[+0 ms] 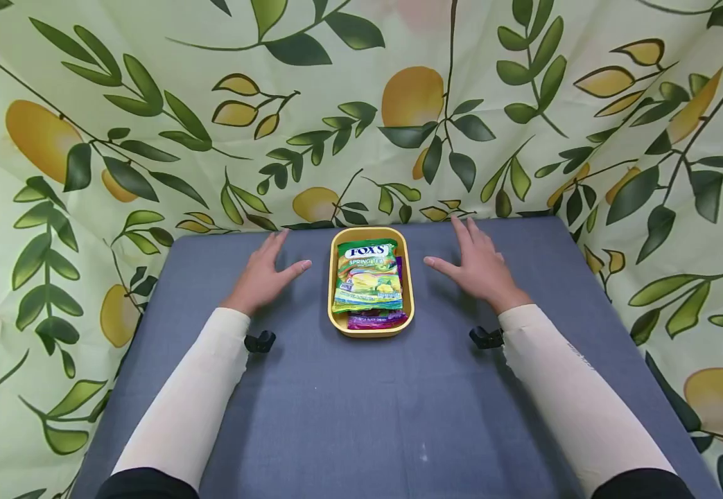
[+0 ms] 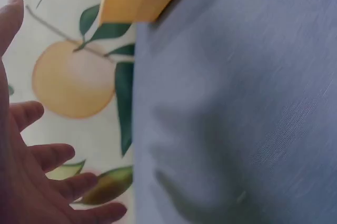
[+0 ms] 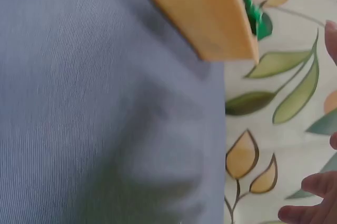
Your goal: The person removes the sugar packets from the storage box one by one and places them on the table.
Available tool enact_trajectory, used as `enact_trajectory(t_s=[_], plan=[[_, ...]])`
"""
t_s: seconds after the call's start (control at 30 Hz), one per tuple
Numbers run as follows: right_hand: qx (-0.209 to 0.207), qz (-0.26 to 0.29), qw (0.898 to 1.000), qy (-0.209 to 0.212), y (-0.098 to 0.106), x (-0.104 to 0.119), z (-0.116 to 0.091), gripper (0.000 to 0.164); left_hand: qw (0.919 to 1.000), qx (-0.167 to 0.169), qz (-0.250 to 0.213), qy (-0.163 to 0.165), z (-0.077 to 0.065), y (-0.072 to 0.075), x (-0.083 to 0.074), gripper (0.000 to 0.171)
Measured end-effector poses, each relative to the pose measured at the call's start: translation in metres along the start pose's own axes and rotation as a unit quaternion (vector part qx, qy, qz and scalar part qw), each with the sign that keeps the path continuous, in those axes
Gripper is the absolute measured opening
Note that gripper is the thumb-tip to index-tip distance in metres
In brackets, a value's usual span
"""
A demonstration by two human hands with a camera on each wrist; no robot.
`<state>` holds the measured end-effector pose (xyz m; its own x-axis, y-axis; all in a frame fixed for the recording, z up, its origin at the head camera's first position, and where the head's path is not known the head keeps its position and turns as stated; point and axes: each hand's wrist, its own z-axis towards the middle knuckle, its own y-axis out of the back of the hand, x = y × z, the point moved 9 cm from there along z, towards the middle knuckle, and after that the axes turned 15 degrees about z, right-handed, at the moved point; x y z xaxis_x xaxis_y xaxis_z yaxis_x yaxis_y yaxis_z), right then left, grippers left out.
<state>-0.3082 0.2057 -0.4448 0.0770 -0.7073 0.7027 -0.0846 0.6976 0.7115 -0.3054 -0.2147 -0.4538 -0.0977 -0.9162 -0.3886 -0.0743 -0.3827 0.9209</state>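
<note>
Yellow tray [image 1: 370, 333] appears light, stiff; grip opposite sidewalls. Left hand [image 1: 261, 274], right hand [image 1: 481, 267]: fingers [image 2: 52, 156] spread, holding nothing.

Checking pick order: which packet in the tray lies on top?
The green FOX'S Spring Tea packet; it overlaps the purple packet, which peeks out only toward the yellow tray's right and near sides.

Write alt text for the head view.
A yellow tray holding a green Fox's packet over a purple packet sits on a blue-grey table, between a person's left hand and right hand, neither touching it. Behind hangs a leaf-and-fruit patterned cloth.
</note>
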Motion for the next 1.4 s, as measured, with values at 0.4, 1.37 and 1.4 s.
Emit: enact_trajectory(t_s=[0.4,1.37,1.4], plan=[[0.047,0.186,0.981,0.024,-0.021,0.034,-0.001,0.107,0.9882,0.033,-0.149,0.006,-0.006,-0.035,-0.027,0.100],[0.190,0.380,0.903,-0.058,-0.084,0.077,-0.012,0.098,0.8909,0.080,-0.441,0.075,-0.012,-0.093,-0.047,0.065],[0.185,0.382,0.904,-0.058,-0.085,0.076,-0.011,0.098,0.8888,0.081,-0.445,0.074,-0.012,-0.094,-0.046,0.065]])
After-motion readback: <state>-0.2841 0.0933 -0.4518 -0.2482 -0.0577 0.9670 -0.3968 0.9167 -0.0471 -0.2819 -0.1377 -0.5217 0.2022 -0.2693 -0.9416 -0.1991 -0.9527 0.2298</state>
